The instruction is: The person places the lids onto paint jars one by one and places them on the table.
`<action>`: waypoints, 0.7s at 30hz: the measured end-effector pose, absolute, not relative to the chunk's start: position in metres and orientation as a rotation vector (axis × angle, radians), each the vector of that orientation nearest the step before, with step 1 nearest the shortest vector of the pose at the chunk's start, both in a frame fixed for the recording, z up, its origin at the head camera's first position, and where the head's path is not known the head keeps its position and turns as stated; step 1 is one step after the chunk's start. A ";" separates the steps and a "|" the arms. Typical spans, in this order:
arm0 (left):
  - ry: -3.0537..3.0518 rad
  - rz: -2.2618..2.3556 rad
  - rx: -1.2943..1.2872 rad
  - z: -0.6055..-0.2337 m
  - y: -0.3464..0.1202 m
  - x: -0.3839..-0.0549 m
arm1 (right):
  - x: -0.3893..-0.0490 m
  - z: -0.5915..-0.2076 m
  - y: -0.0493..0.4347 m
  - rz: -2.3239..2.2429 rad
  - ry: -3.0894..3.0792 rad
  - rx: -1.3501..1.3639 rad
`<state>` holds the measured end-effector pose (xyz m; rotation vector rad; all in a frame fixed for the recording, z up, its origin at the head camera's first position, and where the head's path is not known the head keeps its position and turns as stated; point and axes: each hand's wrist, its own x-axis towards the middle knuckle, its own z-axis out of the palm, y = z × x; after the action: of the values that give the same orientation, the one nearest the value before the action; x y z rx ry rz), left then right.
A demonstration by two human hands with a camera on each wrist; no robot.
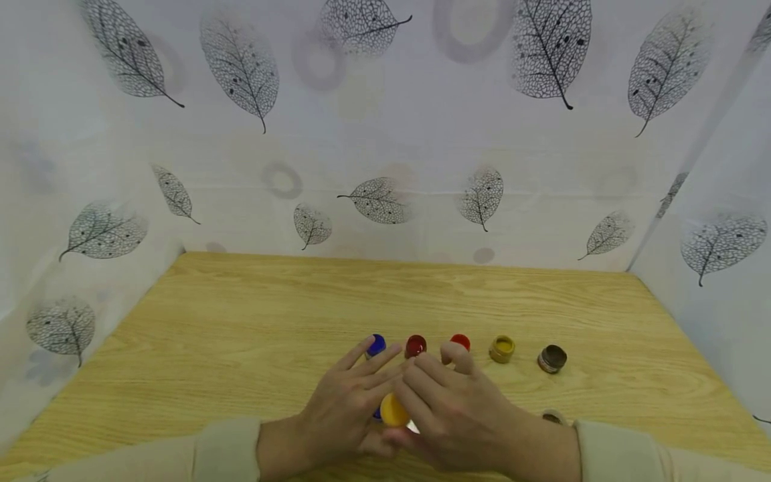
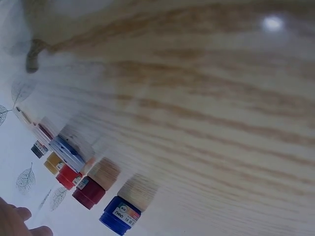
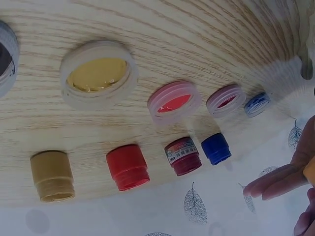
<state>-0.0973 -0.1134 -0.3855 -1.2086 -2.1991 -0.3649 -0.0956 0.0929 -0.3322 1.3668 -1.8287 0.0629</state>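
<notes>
My right hand curls its fingers around a small yellow-orange paint jar, its round face turned toward my left hand. A white bit shows beside it, under the right fingers. My left hand is held close by on the left, its fingers straight and spread, its thumb below the jar. Whether the left hand touches the jar cannot be told. In the right wrist view the orange jar is cut off by the frame edge. Just beyond the hands stand a blue paint jar, a dark red jar and a red jar.
Farther right in the row are an ochre jar and a dark brown jar. Paint-smeared translucent lids lie nearer me, among them a yellow lid, a red lid and a blue lid. Leaf-patterned sheeting borders the wooden table.
</notes>
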 end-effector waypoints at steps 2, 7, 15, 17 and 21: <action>-2.203 -0.358 -1.202 -0.385 -0.114 -0.097 | -0.095 -0.333 0.093 0.066 -1.852 1.361; -2.185 -0.371 -1.199 -0.385 -0.113 -0.097 | -0.095 -0.335 0.094 0.084 -1.883 1.357; -2.046 -0.393 -1.272 -0.380 -0.114 -0.102 | -0.099 -0.324 0.093 0.214 -1.779 1.414; -2.034 -0.410 -1.291 -0.378 -0.114 -0.102 | -0.101 -0.321 0.094 0.217 -1.762 1.435; -2.033 -0.418 -1.312 -0.378 -0.115 -0.103 | -0.101 -0.320 0.096 0.222 -1.762 1.467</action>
<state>-0.1030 -0.1147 -0.3776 -1.3122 -2.0330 -0.4178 -0.1008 0.0958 -0.3200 1.4674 -1.7621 0.2224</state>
